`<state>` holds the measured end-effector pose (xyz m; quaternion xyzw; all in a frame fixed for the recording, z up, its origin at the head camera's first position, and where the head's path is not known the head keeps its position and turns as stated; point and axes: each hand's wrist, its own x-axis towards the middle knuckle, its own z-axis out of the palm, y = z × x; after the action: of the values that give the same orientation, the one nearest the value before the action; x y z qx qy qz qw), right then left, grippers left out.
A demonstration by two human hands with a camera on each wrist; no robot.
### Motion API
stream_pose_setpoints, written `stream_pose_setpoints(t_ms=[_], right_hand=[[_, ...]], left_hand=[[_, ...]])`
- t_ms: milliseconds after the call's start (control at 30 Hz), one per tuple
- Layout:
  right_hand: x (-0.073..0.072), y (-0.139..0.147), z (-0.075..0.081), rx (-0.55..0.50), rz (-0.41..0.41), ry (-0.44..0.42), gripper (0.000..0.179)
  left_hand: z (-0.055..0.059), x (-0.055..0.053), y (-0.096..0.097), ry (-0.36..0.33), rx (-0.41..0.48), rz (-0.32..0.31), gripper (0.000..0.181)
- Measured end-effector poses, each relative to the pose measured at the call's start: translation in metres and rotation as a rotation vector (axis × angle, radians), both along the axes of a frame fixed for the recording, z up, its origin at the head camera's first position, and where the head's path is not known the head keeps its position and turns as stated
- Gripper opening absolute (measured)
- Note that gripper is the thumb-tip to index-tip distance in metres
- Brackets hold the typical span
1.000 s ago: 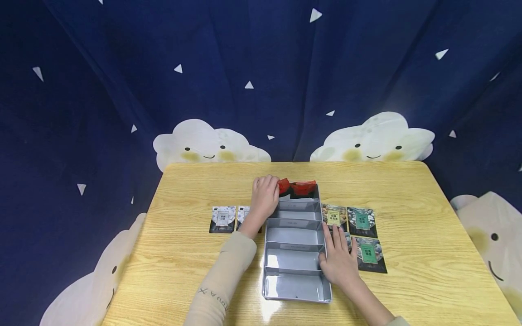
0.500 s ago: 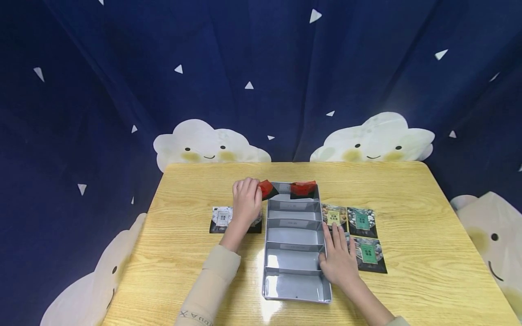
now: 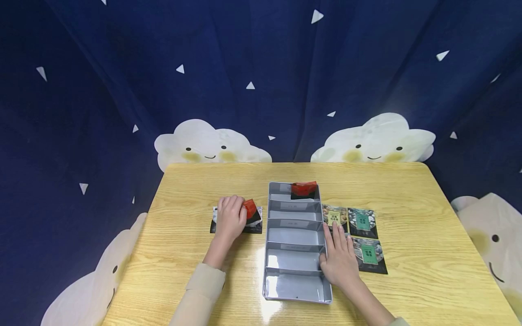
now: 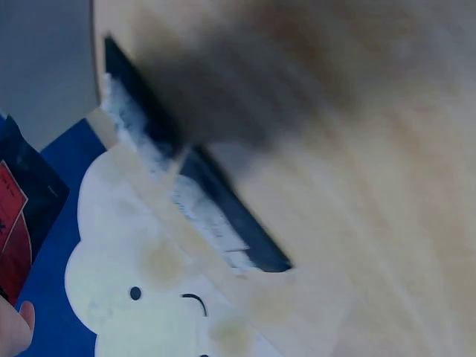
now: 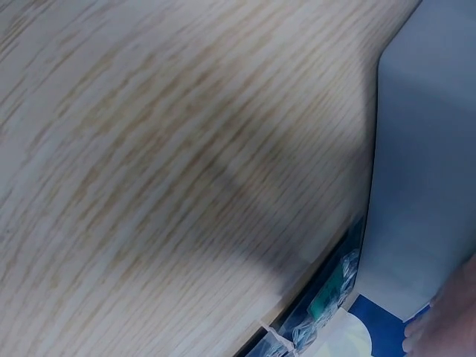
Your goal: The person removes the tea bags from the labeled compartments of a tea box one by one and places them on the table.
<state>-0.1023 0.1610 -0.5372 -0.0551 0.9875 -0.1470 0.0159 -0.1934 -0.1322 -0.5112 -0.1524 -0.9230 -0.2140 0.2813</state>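
Note:
In the head view my left hand (image 3: 231, 218) pinches a red-and-black sachet (image 3: 251, 209). It is above two silver-and-black sachets lying left of the box, which it partly covers; one silver sachet (image 4: 212, 212) shows in the left wrist view. The held sachet (image 4: 15, 223) appears there at the left edge. A long grey divided box (image 3: 293, 234) lies in the middle. My right hand (image 3: 340, 260) rests along its right wall, fingers extended over a yellow-labelled sachet (image 3: 334, 215) and its neighbours. Another red sachet (image 3: 303, 189) stands in the box's far compartment, at the right.
Two green-labelled sachets (image 3: 363, 222) lie right of the box, one nearer and one farther. Another packet there is mostly hidden under my right hand. The wooden table (image 3: 428, 271) ends at a blue curtain (image 3: 293, 81) with printed clouds.
My left hand has lifted the red sachet out of the far compartment's left side and carried it left and nearer, over the silver sachets. The right hand stays at the box wall.

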Motion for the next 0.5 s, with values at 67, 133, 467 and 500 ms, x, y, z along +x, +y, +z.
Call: stream_pose_setpoints(t_ms=[67,133,467,500], right_hand=[[0.000,0.000,0.001,0.006,-0.001,-0.008,0.075],[-0.001,0.000,0.001,0.006,-0.001,-0.015,0.074],[0.000,0.001,-0.001,-0.015,-0.001,-0.010,0.072],[-0.001,0.001,-0.001,-0.015,0.000,-0.011,0.072]], left_hand=[[-0.004,0.004,-0.004,-0.047,-0.011,-0.010,0.014],[-0.008,0.009,-0.007,-0.108,-0.029,-0.023,0.013],[-0.032,0.028,-0.007,-0.311,-0.099,-0.098,0.009],[-0.034,0.029,-0.006,-0.320,-0.109,-0.104,0.009]])
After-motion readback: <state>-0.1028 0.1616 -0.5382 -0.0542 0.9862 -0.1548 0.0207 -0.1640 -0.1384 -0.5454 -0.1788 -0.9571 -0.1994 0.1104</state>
